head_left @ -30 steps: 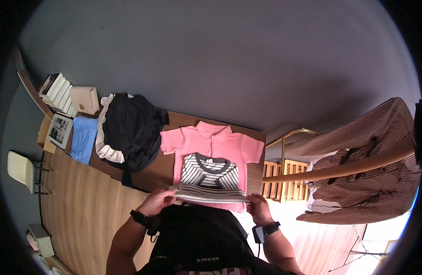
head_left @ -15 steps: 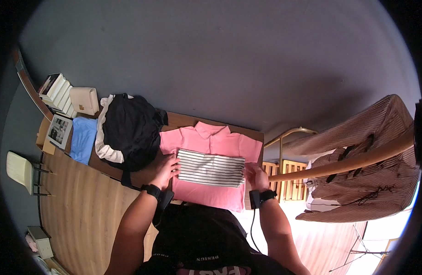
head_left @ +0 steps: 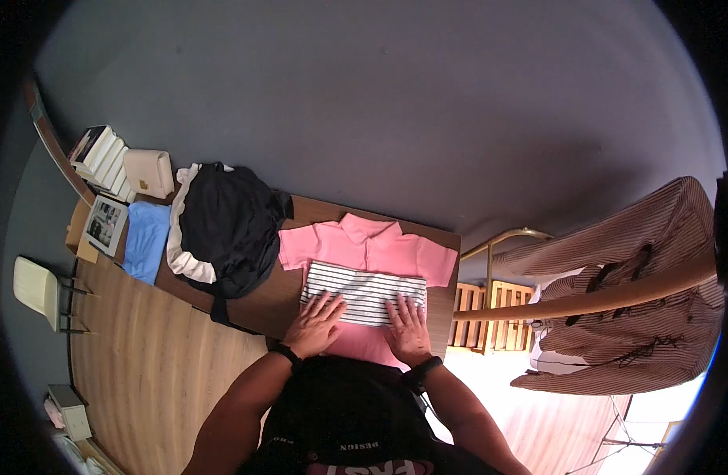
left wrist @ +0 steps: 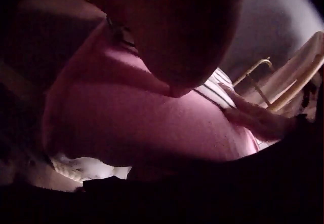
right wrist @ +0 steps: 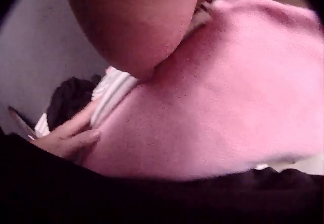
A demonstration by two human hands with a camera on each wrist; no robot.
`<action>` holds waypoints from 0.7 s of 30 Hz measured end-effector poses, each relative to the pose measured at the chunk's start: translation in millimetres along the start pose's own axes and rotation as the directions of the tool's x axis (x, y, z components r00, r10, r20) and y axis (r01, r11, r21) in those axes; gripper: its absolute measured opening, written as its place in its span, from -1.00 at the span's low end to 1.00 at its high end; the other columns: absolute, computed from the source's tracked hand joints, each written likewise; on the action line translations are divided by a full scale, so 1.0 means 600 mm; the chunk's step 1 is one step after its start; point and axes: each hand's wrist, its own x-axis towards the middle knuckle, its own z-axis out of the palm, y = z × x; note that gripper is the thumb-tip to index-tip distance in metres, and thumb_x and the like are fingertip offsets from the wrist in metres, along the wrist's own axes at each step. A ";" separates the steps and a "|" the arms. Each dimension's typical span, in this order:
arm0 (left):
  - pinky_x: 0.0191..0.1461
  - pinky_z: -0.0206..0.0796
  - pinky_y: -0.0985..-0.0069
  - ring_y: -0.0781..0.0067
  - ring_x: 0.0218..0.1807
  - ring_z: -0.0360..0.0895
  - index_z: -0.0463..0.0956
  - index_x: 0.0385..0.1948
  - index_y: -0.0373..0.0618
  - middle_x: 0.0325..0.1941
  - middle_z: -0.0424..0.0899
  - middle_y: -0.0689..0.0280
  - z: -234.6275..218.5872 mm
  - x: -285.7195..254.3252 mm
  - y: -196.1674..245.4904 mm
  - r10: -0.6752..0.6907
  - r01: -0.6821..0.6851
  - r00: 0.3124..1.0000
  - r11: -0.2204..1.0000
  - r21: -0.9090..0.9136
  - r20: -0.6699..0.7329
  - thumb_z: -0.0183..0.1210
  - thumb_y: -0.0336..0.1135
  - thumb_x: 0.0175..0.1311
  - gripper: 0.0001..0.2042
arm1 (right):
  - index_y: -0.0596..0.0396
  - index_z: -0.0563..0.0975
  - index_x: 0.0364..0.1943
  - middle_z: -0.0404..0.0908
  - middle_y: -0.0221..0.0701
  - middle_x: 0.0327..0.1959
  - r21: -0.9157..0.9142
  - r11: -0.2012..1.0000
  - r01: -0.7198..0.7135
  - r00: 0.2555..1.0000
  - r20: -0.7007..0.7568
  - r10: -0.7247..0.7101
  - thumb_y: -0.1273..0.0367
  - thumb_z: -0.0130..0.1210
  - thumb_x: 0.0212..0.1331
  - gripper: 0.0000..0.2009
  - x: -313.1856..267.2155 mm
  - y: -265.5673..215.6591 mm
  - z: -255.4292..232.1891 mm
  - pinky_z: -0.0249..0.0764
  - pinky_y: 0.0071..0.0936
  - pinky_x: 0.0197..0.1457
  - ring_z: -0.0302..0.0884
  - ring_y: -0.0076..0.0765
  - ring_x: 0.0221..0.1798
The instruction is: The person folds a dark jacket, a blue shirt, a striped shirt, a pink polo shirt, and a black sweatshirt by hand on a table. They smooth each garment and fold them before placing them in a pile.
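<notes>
A pink polo shirt [head_left: 368, 229] lies spread on the dark table, collar away from me. Across its middle is a folded striped shirt [head_left: 364, 289], white with dark lines. My left hand [head_left: 315, 326] rests with spread fingers on the lower left of the stripes. On their lower right lies my right hand [head_left: 408, 331], its fingers spread too. In the left wrist view, pink cloth [left wrist: 136, 117] fills the middle and the right hand [left wrist: 258, 118] shows beyond it. The right wrist view shows pink cloth [right wrist: 243, 92] and the left hand [right wrist: 71, 139] by the stripes.
Left on the table [head_left: 273, 305] are a black garment pile [head_left: 229, 229], a blue folded cloth [head_left: 147, 240], a beige bag [head_left: 149, 172], books [head_left: 107, 162] and a framed picture [head_left: 105, 226]. A rack rail [head_left: 585, 299] with a striped brown garment [head_left: 649, 317] stands at the right.
The striped shirt's lower part was folded up over its chest, and both hands let go of its hem. They then moved from its sides onto its lower part, fingers spread.
</notes>
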 end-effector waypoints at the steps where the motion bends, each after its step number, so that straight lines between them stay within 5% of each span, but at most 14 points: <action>1: 0.58 -0.14 0.13 0.18 0.56 -0.01 0.27 0.37 -0.02 0.55 0.11 0.32 0.011 -0.003 -0.007 -0.017 0.017 1.000 1.000 0.003 0.019 0.12 -0.13 0.28 -0.41 | -0.10 0.10 0.48 -0.07 -0.16 0.57 -0.069 0.998 -0.012 0.997 0.075 0.017 0.00 -0.05 0.35 -0.32 -0.002 0.004 0.012 -0.20 0.09 0.58 -0.20 0.10 0.60; 10: 0.58 -0.15 0.13 0.15 0.58 -0.04 0.22 0.40 0.02 0.55 0.11 0.30 0.007 -0.005 -0.018 -0.061 0.067 0.993 0.996 -0.060 0.105 0.16 -0.17 0.24 -0.36 | -0.08 0.17 0.45 0.01 -0.13 0.53 -0.030 0.999 0.026 0.999 0.030 -0.025 0.05 0.08 0.26 -0.31 -0.002 0.015 0.010 -0.13 0.09 0.56 -0.12 0.11 0.58; 12: 0.56 -0.09 0.14 0.05 0.54 0.03 0.29 0.34 -0.03 0.51 0.17 0.19 -0.008 -0.015 -0.013 -0.249 0.225 0.967 0.936 -0.270 -0.057 0.16 -0.25 0.24 -0.43 | -0.05 0.25 0.40 0.10 -0.10 0.50 0.025 0.999 0.048 0.999 -0.010 -0.048 0.13 0.18 0.20 -0.32 -0.010 0.015 -0.008 -0.08 0.08 0.55 -0.05 0.12 0.56; 13: 0.40 0.19 0.18 0.02 0.39 0.31 0.41 0.19 -0.08 0.33 0.41 0.07 -0.016 -0.022 -0.010 -0.308 0.231 0.915 0.929 -0.290 -0.260 0.16 -0.30 0.23 -0.55 | -0.02 0.31 0.34 0.16 -0.10 0.46 0.080 0.997 0.023 0.997 -0.080 -0.017 0.20 0.23 0.13 -0.35 -0.017 0.015 -0.014 -0.05 0.07 0.54 0.00 0.12 0.53; 14: 0.40 0.19 0.18 0.02 0.39 0.31 0.41 0.19 -0.08 0.33 0.41 0.07 -0.017 -0.033 -0.011 -0.318 0.241 0.910 0.928 -0.286 -0.266 0.16 -0.30 0.23 -0.55 | 0.00 0.37 0.28 0.21 -0.11 0.42 0.137 0.991 0.001 0.989 -0.147 0.019 0.27 0.28 0.06 -0.37 -0.024 0.012 -0.019 -0.01 0.06 0.53 0.05 0.12 0.50; 17: -0.13 0.48 0.23 0.07 -0.12 0.65 0.51 -0.08 -0.11 -0.16 0.68 0.09 -0.006 -0.069 -0.010 -0.758 0.573 0.643 0.568 -0.590 -0.105 0.16 -0.24 0.28 -0.75 | 0.07 0.45 0.12 0.36 -0.13 0.25 0.189 0.981 -0.037 0.973 -0.219 0.079 0.38 0.31 -0.02 -0.48 -0.044 0.015 -0.018 0.23 -0.03 0.38 0.28 0.12 0.31; 18: -0.13 0.48 0.23 0.07 -0.12 0.65 0.51 -0.08 -0.11 -0.16 0.68 0.09 -0.006 -0.071 -0.015 -0.764 0.576 0.635 0.564 -0.591 -0.111 0.16 -0.24 0.28 -0.75 | 0.09 0.46 0.09 0.40 -0.13 0.19 0.243 0.963 -0.112 0.967 -0.195 0.162 0.39 0.31 -0.02 -0.50 -0.049 0.019 -0.016 0.31 -0.06 0.31 0.34 0.11 0.24; 20: -0.21 0.51 0.22 0.16 -0.18 0.67 0.52 -0.09 -0.16 -0.21 0.68 0.13 -0.004 -0.076 -0.021 -0.760 0.737 0.623 0.488 -0.468 0.187 0.17 -0.14 0.33 -0.70 | 0.10 0.47 0.02 0.44 -0.15 0.10 0.212 0.975 -0.074 0.954 -0.268 0.131 0.41 0.30 -0.02 -0.56 -0.050 0.026 -0.009 0.37 -0.09 0.20 0.39 0.08 0.16; 21: -0.21 0.51 0.22 0.16 -0.18 0.67 0.52 -0.09 -0.16 -0.21 0.68 0.13 0.003 -0.075 -0.022 -0.764 0.738 0.618 0.482 -0.472 0.186 0.17 -0.14 0.33 -0.70 | 0.08 0.49 -0.01 0.48 -0.16 0.01 0.191 0.973 -0.130 0.944 -0.276 0.181 0.39 0.29 -0.01 -0.59 -0.051 0.027 -0.008 0.42 -0.11 0.12 0.44 0.06 0.10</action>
